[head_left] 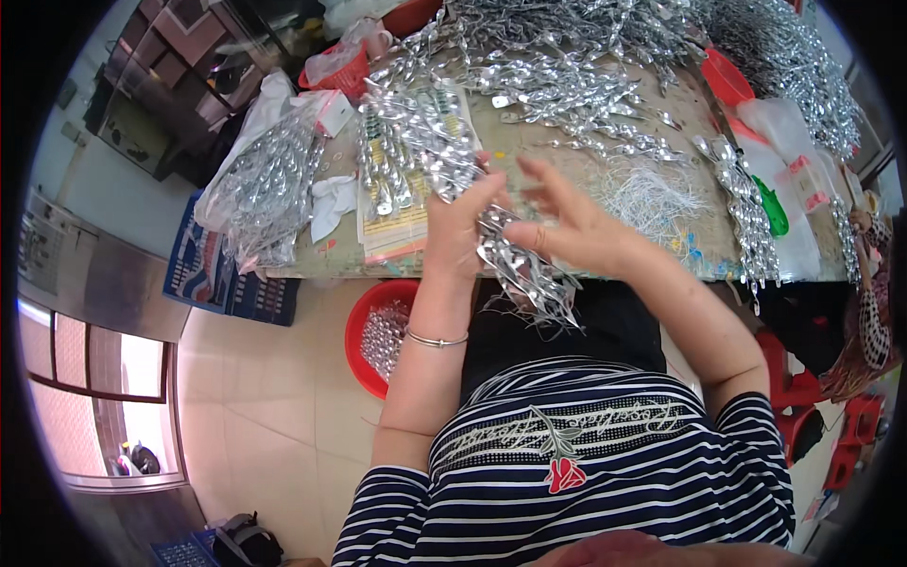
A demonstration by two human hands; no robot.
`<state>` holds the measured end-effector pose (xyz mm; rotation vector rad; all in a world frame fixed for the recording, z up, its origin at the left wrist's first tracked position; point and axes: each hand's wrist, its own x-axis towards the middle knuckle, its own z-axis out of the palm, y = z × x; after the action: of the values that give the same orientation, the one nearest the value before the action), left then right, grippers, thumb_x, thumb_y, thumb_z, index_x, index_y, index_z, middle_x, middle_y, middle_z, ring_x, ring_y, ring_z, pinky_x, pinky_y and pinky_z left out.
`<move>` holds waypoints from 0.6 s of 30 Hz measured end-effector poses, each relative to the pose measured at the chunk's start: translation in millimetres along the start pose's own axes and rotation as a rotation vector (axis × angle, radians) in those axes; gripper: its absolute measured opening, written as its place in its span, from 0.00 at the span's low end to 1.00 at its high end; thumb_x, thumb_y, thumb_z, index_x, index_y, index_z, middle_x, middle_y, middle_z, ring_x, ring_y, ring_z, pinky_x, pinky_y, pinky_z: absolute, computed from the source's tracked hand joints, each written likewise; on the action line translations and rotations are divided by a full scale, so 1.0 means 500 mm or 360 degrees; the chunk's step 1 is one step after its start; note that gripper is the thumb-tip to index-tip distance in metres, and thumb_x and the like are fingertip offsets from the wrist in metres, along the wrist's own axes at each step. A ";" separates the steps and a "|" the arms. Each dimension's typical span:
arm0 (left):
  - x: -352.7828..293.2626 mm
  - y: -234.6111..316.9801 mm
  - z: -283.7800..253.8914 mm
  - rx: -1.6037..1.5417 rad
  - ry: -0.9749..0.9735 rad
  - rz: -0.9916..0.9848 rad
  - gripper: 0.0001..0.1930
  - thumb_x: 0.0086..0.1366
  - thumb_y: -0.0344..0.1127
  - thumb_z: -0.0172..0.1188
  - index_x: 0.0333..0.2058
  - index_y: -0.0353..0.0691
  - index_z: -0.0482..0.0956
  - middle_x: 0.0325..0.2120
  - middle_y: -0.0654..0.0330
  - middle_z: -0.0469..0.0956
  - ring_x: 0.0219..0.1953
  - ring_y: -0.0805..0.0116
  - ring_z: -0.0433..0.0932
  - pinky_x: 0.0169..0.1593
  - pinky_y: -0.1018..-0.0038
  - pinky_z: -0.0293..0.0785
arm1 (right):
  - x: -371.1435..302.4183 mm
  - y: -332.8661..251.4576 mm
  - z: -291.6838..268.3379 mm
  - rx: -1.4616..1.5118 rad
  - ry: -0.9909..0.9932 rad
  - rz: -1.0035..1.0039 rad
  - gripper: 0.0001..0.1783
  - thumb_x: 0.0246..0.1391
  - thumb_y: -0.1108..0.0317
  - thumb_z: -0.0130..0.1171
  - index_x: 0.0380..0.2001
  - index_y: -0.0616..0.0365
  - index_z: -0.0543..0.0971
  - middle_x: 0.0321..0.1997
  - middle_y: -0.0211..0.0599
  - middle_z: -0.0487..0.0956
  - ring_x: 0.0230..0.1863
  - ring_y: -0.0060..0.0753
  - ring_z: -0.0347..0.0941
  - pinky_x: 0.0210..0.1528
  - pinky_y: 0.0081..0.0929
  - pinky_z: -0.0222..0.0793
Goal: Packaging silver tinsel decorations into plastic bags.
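Note:
A bundle of shiny silver twisted strips (515,263) is gripped in my left hand (457,225) at the table's near edge. Its lower end hangs over my lap, with thin loose threads at the tips; the upper end reaches up over the table. My right hand (578,225) is beside the bundle on the right, fingers apart, thumb close to the strips. Whether that thumb touches them I cannot tell. Under the bundle's upper part lies a yellowish printed sheet (397,238) with more silver strips on it.
Heaps of silver strips (567,90) cover the table's far side. White threads (652,203) lie at right, near hanging strips (742,203) and a green piece (772,206). A clear bag of strips (269,189) and a red basket (338,74) stand left. Below is a red basin (357,331).

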<state>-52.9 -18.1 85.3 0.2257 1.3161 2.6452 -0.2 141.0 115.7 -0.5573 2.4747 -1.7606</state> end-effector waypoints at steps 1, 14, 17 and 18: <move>-0.005 -0.010 0.007 0.0044 -0.0050 0.0008 0.19 0.54 0.26 0.63 0.44 0.32 0.71 0.29 0.59 0.75 0.28 0.72 0.76 0.32 0.78 0.73 | -0.005 0.007 0.017 0.0191 -0.0066 0.0111 0.49 0.51 0.51 0.63 0.66 0.62 0.48 0.63 0.48 0.60 0.56 0.35 0.66 0.47 0.30 0.70; -0.018 -0.133 -0.029 -0.0109 0.0088 -0.0327 0.12 0.59 0.27 0.61 0.41 0.33 0.75 0.37 0.58 0.79 0.37 0.70 0.78 0.40 0.75 0.76 | -0.080 0.127 0.065 0.0552 0.0161 0.0674 0.32 0.64 0.52 0.45 0.64 0.59 0.57 0.45 0.32 0.73 0.41 0.18 0.67 0.42 0.18 0.65; -0.021 -0.146 -0.038 -0.0086 0.0052 -0.0291 0.15 0.60 0.27 0.59 0.46 0.33 0.73 0.39 0.58 0.77 0.39 0.70 0.77 0.43 0.73 0.75 | -0.086 0.136 0.061 0.0715 0.0122 0.0822 0.27 0.65 0.51 0.42 0.62 0.55 0.63 0.38 0.26 0.72 0.34 0.14 0.63 0.36 0.15 0.61; -0.019 -0.150 -0.038 -0.0083 0.0056 -0.0301 0.15 0.60 0.27 0.59 0.46 0.33 0.73 0.39 0.58 0.77 0.39 0.70 0.77 0.43 0.73 0.75 | -0.087 0.140 0.061 0.0738 0.0199 0.0799 0.26 0.66 0.51 0.41 0.60 0.54 0.65 0.35 0.23 0.70 0.31 0.13 0.60 0.33 0.15 0.59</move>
<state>-41.0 9.3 13.5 0.0450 1.2117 2.5307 29.9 147.4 33.4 0.1958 1.9165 -2.0665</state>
